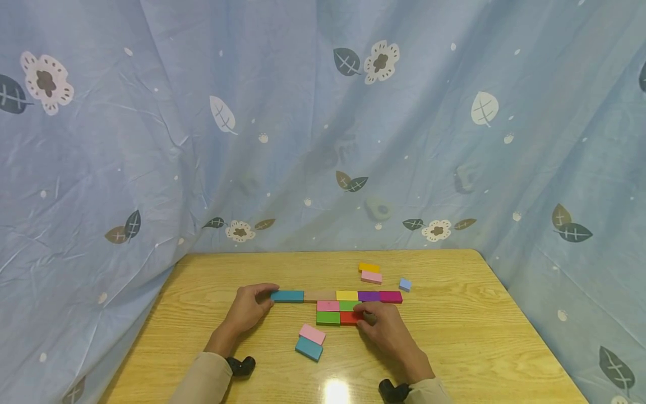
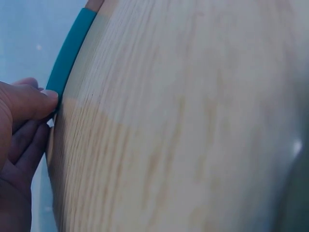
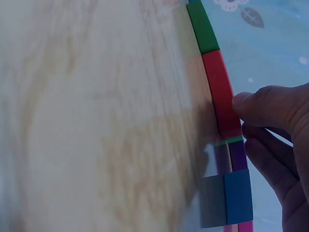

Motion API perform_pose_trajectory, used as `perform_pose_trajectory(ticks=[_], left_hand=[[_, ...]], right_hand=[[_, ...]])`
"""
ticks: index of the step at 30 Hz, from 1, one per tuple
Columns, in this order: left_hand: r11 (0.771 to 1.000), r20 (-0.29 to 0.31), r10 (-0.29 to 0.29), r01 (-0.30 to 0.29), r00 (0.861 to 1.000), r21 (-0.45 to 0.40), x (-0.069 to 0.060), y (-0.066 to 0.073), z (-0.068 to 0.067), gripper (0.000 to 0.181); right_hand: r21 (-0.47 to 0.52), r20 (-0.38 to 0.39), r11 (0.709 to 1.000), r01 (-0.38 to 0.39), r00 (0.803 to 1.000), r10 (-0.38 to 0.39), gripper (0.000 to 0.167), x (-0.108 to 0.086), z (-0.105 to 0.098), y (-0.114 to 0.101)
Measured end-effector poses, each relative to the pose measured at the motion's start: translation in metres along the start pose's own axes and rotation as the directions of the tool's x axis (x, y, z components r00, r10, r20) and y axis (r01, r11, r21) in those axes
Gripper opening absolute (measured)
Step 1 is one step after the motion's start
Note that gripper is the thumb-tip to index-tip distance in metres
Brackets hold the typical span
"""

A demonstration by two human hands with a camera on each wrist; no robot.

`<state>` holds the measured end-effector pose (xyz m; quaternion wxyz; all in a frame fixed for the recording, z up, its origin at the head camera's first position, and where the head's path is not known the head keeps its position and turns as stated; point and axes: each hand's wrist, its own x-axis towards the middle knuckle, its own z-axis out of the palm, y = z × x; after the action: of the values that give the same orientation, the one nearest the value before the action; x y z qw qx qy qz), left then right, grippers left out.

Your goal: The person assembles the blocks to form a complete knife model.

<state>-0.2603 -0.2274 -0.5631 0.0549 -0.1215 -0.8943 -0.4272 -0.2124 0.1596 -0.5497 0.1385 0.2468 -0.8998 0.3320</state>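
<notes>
L hand (image 1: 247, 307) pinched the L end of the blue block (image 1: 287, 297) btwn thumb & fingers. R hand (image 1: 386, 325) was part-curled, thumb on the red block (image 1: 351, 319); can't tell if it had a grip. Blue block lay at L end of a row on the tbl (image 1: 484, 336), then tan block (image 1: 320, 296), yellow block (image 1: 346, 295), purple block (image 1: 369, 295) & magenta block (image 1: 391, 297). Red block sat nearer the person, R of & next to a green block (image 1: 328, 319). Orange block (image 1: 369, 267) was beyond the row.
</notes>
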Motion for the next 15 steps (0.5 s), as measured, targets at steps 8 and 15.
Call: perform_pose_trajectory(ticks=[8,15], left_hand=[[1.0,-0.004,0.005,-0.005,1.0,0.006,0.001,0.0,-0.001,0.039],[1.0,-0.006,0.002,-0.002,1.0,0.001,0.0,0.002,0.0,0.04]], right_hand=[[0.017,-0.061,0.998,0.055,0.997,-0.054,0.024,0.007,0.008,-0.011],[0.08,0.057,0.997,0.012,0.998,-0.017,0.019,0.013,0.019,-0.023]])
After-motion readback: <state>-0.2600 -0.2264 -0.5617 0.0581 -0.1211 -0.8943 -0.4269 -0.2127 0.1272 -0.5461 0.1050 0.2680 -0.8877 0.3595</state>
